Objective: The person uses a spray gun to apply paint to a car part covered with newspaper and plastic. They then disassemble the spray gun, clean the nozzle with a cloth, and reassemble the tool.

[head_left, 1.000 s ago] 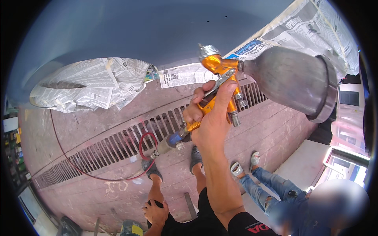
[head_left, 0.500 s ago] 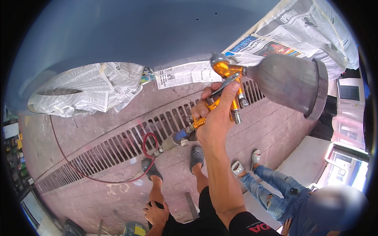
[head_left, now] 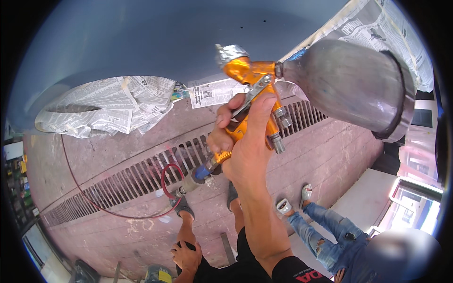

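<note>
My right hand [head_left: 240, 146] grips an orange spray gun [head_left: 255, 78] with a silver nozzle, raised before a large blue-grey curved panel [head_left: 141, 37] with small holes. A large translucent grey cup [head_left: 344, 87] is attached to the gun's right side. Below the handle, a blue and grey fitting [head_left: 200, 172] connects to a red hose [head_left: 123, 212] that lies across the floor. My left hand [head_left: 185, 257] rests low on my knee, fingers spread over it. Whether the gun touches the panel I cannot tell.
Newspaper masking [head_left: 99, 99] lines the panel's lower edge and right side. A long metal grate [head_left: 113, 188] crosses the pinkish concrete floor. A co-worker [head_left: 330, 236] in torn jeans and sandals is close at my right. A dark bucket [head_left: 158, 274] stands at the bottom.
The spray gun in my right hand shifted slightly right and down, then back left and up, ending farther left than at first. My left hand stays on my knee.
</note>
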Demonstrator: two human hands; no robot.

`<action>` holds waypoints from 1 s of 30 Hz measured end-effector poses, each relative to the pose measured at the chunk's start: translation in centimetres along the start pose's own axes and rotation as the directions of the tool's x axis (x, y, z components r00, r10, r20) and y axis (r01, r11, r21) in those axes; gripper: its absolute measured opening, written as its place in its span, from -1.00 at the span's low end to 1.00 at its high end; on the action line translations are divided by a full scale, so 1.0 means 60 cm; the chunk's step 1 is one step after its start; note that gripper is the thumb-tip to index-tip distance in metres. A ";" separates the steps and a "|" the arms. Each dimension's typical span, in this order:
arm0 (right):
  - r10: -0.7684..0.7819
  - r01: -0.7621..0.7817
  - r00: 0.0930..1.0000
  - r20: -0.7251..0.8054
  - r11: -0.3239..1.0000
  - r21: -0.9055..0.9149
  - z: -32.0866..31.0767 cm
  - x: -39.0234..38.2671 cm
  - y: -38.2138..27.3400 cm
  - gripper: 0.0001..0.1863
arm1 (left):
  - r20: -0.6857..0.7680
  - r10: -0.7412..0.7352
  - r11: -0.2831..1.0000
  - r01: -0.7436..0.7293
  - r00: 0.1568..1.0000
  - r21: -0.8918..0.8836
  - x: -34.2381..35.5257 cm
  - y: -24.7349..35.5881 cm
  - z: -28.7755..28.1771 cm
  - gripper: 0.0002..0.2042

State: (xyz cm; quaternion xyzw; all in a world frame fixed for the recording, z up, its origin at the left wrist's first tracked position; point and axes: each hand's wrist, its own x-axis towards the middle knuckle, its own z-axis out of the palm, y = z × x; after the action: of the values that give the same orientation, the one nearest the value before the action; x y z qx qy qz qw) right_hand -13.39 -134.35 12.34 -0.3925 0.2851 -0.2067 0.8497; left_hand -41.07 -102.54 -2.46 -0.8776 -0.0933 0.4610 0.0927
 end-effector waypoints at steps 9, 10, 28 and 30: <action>-0.053 0.051 0.998 -0.025 0.995 -0.083 -0.047 0.011 -0.025 -0.33 | 0.023 0.003 1.000 -0.003 1.000 0.001 -0.004 0.015 -0.007 -0.28; -0.080 0.072 0.993 -0.088 0.994 -0.086 -0.054 0.016 -0.029 -0.34 | 0.014 0.005 1.000 -0.005 1.000 0.012 -0.004 0.017 -0.007 -0.28; -0.051 0.059 0.991 0.122 0.996 -0.067 -0.091 0.021 -0.100 -0.39 | 0.030 -0.010 0.998 0.008 0.999 0.067 -0.004 0.045 -0.016 -0.25; -0.082 0.083 0.996 0.025 0.994 -0.068 -0.093 0.030 -0.100 -0.40 | 0.021 -0.011 0.997 0.009 1.000 0.072 -0.004 0.047 -0.014 -0.25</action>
State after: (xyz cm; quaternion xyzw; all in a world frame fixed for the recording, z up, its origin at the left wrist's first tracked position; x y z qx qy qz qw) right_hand -16.42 -142.07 13.51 -0.4350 0.2662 -0.2274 0.8296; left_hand -40.29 -105.38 -2.47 -0.8682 -0.0821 0.4730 0.1255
